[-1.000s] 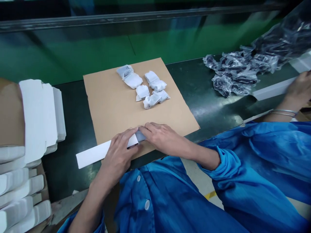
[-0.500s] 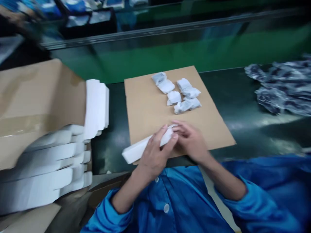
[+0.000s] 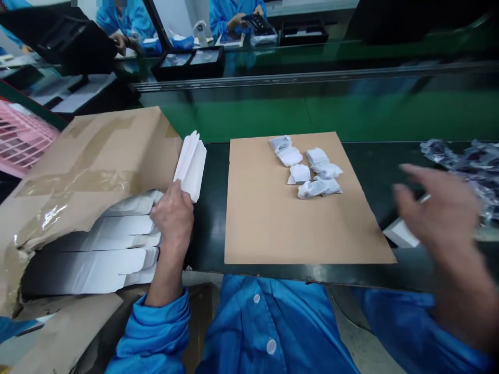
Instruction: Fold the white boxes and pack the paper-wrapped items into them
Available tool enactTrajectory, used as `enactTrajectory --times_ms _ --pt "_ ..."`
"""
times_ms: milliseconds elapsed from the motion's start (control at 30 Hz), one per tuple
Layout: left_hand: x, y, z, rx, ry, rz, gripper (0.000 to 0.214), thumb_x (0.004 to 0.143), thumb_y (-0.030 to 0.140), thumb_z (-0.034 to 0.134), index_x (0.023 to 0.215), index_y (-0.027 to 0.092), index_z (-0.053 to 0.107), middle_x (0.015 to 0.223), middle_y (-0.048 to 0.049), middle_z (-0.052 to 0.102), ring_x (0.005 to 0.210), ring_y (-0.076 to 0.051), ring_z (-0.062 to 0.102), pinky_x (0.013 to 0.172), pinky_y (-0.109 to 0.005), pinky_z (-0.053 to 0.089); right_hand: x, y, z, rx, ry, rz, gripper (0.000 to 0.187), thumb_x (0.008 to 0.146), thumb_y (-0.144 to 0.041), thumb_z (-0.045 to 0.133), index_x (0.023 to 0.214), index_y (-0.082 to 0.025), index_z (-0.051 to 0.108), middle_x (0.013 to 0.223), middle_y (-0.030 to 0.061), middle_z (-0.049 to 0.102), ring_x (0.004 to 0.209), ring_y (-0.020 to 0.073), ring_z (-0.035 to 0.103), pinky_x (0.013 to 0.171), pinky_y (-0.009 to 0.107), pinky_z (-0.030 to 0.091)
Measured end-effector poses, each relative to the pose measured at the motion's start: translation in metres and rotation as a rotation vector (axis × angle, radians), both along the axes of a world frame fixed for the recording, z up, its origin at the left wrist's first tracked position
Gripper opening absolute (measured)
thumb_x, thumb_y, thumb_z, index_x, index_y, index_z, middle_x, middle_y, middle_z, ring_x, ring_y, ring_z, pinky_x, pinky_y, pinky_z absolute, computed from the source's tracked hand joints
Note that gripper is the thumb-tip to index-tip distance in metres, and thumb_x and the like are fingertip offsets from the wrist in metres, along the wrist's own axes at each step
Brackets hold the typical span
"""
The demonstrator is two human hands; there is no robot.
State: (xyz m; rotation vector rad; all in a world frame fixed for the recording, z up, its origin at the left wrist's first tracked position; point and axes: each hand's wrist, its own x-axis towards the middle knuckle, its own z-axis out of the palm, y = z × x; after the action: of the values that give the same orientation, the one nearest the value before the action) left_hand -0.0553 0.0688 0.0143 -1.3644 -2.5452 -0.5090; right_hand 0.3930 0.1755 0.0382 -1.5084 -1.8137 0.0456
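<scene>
My left hand (image 3: pixel 172 217) reaches into an open cardboard carton (image 3: pixel 89 150) at the left. Its fingers are closed on the edge of the upright flat white boxes (image 3: pixel 191 163). More flat white boxes (image 3: pixel 109 244) lie stacked under the hand. My right hand (image 3: pixel 436 210) hovers at the right, blurred, with its fingers spread and nothing in them. Just below it lies a long white box (image 3: pixel 401 236) on the dark belt. A brown cardboard sheet (image 3: pixel 273 223) lies between my hands, with several small white wrapped packets (image 3: pixel 307 169) at its far side.
A heap of dark parts in clear plastic bags (image 3: pixel 468 158) lies at the far right. A pink crate (image 3: pixel 19 140) stands at the far left. Beyond a green belt (image 3: pixel 273 111), people in blue coats (image 3: pixel 234 15) work at black trays (image 3: pixel 191 57).
Both hands have let go of the long white box on the sheet. It now lies at the right. My left hand moved left to the carton, my right hand swung right.
</scene>
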Motion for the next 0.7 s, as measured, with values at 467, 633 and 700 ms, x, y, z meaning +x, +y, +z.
enactTrajectory --times_ms 467,633,700 --pt "0.147 -0.075 -0.033 0.375 -0.017 -0.915 0.051 0.091 0.028 0.066 0.139 0.018 0.053 0.126 -0.0159 0.070 0.122 -0.027 0.065 0.107 -0.048 0.051 -0.192 -0.069 -0.031 -0.900 1.047 0.539 0.042 0.084 -0.039 0.066 0.118 -0.017 0.057 0.111 0.0087 0.071 0.097 0.0236 0.068 0.082 0.036 0.057" --pt "0.114 -0.070 0.019 0.480 -0.601 -0.607 0.084 0.085 0.051 0.069 0.155 0.028 0.029 0.160 -0.0130 0.036 0.144 -0.032 0.041 0.110 -0.053 0.047 -0.121 -0.045 0.005 -1.023 0.305 1.011 0.031 0.084 -0.036 0.069 0.108 -0.016 0.065 0.101 0.0034 0.071 0.087 0.0192 0.065 0.070 0.027 0.052" --pt "0.094 -0.055 0.033 0.187 -0.840 -0.597 0.060 0.083 0.046 0.072 0.137 0.025 0.057 0.135 -0.0109 0.065 0.115 -0.028 0.067 0.089 -0.040 0.060 -0.111 -0.044 0.018 -1.003 0.004 1.147 0.027 0.089 -0.035 0.066 0.109 -0.017 0.065 0.099 0.0032 0.071 0.085 0.0186 0.066 0.070 0.026 0.050"
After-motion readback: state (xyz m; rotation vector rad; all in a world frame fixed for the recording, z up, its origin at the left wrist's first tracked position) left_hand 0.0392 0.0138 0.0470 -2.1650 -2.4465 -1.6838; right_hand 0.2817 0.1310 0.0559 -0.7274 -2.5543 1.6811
